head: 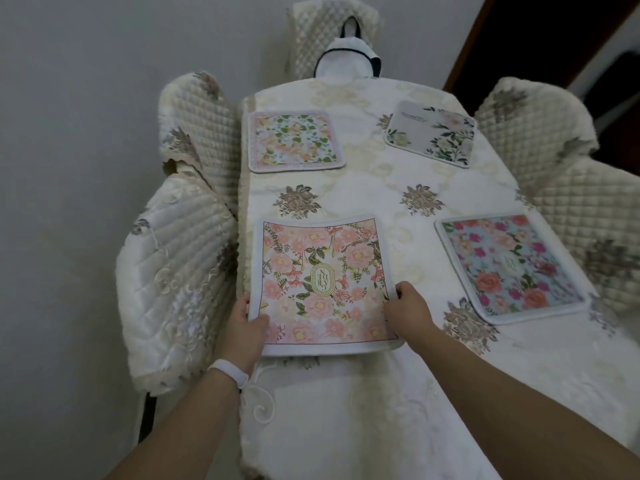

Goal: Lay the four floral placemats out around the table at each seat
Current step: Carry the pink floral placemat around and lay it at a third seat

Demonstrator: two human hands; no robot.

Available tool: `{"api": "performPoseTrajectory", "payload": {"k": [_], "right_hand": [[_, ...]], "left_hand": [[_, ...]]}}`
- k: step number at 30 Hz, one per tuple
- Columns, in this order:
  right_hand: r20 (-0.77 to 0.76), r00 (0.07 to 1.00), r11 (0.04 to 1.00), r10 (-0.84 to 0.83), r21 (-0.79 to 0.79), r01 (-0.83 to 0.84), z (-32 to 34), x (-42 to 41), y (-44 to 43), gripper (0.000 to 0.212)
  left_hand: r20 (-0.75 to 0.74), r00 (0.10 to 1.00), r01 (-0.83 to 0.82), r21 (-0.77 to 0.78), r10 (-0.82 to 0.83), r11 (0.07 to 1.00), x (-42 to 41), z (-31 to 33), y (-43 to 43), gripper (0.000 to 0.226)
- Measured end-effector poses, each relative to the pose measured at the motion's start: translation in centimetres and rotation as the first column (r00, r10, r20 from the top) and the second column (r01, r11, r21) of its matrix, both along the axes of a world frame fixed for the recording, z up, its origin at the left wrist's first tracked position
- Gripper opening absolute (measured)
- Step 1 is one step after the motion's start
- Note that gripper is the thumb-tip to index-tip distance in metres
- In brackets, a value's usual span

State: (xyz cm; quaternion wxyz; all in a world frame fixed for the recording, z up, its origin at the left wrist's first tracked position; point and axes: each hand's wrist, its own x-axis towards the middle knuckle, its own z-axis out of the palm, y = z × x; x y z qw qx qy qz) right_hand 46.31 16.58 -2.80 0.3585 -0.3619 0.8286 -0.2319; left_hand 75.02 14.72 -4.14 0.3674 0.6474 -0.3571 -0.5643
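1. Quilted cream chair covers w/ grey flower embroidery (180, 258) fill the left of frame, two chairs pushed up against the table edge.
2. Left hand (244, 329), white band (228, 372) on wrist, lower centre-left: thumb on top, fingers curled under, pinching the left edge of the peach-pink floral placemat w/ oval centre emblem (322, 285).
3. That mat lies in lower centre on the cream embroidered tablecloth (363, 192); its near edge looks slightly raised.
4. Green-and-peach floral placemat w/ pink border (294, 141) lies flat upper centre-left.
5. Right hand (410, 313), lower centre: thumb on top, fingers closed on the pink mat's right edge near the corner.
6. Grey placemat w/ dark leaves + white blooms (431, 133) sits upper right, flat, angled.
7. Blue placemat w/ red and magenta roses (512, 266) lies mid-right, well apart from the pink one.
8. More quilted chairs (540, 140) at far right.
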Motion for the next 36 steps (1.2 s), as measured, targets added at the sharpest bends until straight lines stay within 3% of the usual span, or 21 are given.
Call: {"api": "performPoseTrajectory", "payload": {"k": [5,10,22,36], "right_hand": [[-0.043,0.999,0.999,0.021,0.046,-0.019,-2.5,-0.6,-1.8,0.002],[-0.039,0.999,0.998,0.029,0.053,-0.027,-4.4,-0.8,-3.1,0.014],[-0.081,0.991,0.987,0.11,0.126,-0.099,-6.3,-1.1,-3.7,0.007],[-0.209,0.945,0.965,0.253,0.117,-0.233,-6.0,-1.3,-4.4,0.008]], "left_hand": [[0.068,0.997,0.022,0.059,-0.026,0.998,-0.9,-2.4,-1.8,0.032],[0.195,0.98,0.026,0.088,-0.043,0.996,-1.3,-3.5,-2.7,0.035],[0.221,0.972,0.046,0.153,-0.079,0.987,-0.6,-4.5,-3.5,0.024],[0.514,0.827,0.188,0.127,-0.227,0.974,0.7,-4.6,-3.8,0.023]]}}
